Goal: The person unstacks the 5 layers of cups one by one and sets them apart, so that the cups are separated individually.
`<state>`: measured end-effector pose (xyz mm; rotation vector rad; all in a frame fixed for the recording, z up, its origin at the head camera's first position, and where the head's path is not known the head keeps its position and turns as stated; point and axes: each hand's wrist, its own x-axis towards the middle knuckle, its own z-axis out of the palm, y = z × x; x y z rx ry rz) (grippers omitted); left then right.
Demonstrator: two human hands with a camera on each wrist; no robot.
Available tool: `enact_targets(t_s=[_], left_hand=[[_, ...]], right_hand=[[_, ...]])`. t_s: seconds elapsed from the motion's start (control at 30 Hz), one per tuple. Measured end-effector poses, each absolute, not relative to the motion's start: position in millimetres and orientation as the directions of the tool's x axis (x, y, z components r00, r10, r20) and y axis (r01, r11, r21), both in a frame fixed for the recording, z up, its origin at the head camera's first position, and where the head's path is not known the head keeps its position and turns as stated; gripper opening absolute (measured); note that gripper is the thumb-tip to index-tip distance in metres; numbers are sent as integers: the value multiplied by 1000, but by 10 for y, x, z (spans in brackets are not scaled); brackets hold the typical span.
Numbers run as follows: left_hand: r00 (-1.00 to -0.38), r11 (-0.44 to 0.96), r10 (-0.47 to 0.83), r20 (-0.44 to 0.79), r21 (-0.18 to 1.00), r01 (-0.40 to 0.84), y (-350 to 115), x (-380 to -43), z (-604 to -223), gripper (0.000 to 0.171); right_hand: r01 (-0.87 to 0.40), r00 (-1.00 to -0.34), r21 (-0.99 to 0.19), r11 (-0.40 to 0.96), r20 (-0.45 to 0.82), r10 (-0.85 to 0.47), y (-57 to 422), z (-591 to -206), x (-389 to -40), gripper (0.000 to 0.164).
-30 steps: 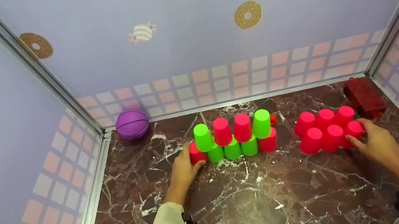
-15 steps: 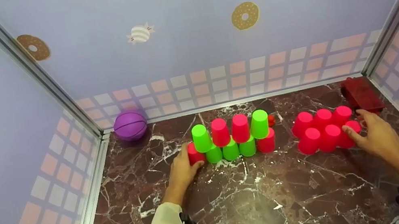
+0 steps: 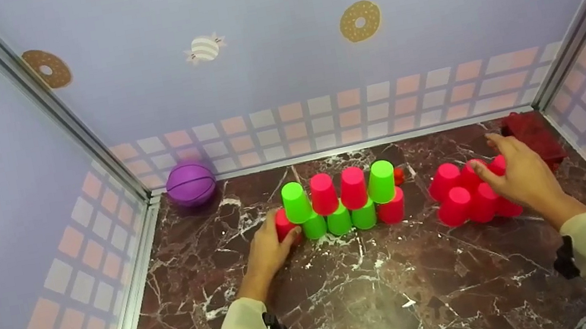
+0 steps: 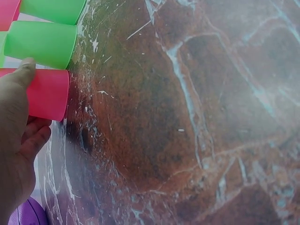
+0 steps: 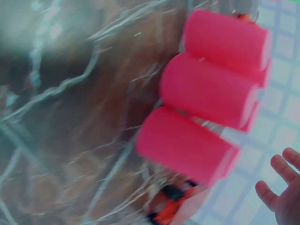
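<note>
My left hand [image 3: 267, 255] grips the red cup [image 4: 49, 96] at the left end of the bottom row, its thumb on the near side. Three green cups [image 3: 339, 221] and a red cup [image 3: 391, 206] continue this row, all upside down. Above them stand a green cup [image 3: 295, 203], two red cups [image 3: 324, 194] and another green cup [image 3: 382, 182]. My right hand [image 3: 528, 180] is raised over the right side of a cluster of red cups [image 3: 455, 208], fingers spread, holding nothing. In the right wrist view its fingertips are apart from the cups.
A purple ball [image 3: 191, 184] lies in the back left corner. At the back right is a dark red block-shaped object [image 3: 535, 137]. A small orange-red thing [image 3: 399, 176] shows behind the two-level stack. Walls border the marble-patterned surface [image 3: 364, 296] at the back and sides.
My right hand has left the side of the red cluster and moved up and left over it. The left hand keeps its grip on the end cup.
</note>
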<state>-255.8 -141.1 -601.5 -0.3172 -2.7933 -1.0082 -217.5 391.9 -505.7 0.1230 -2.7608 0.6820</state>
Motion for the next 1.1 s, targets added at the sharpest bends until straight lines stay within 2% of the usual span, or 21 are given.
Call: enact_targets(t_s=[0.33, 0.6, 0.77, 1.1], left_hand=[[-961, 758, 136, 239, 600, 257, -1402, -2551, -5994, 55], [-944, 771, 165, 286, 559, 304, -1431, -2571, -5947, 53], [-949, 780, 173, 262, 552, 295, -1440, -2586, -5922, 54], [-940, 775, 192, 282, 544, 322, -1441, -2600, -5917, 56]], right_hand=[[-273, -929, -407, 872, 346, -129, 3308, -4830, -2421, 75], [-354, -920, -392, 849, 308, -242, 2862, -4816, -2509, 77], [-404, -905, -376, 834, 294, -307, 2661, -4832, -2546, 79], [-400, -915, -347, 848, 198, -351, 2433, -4837, -2581, 82]])
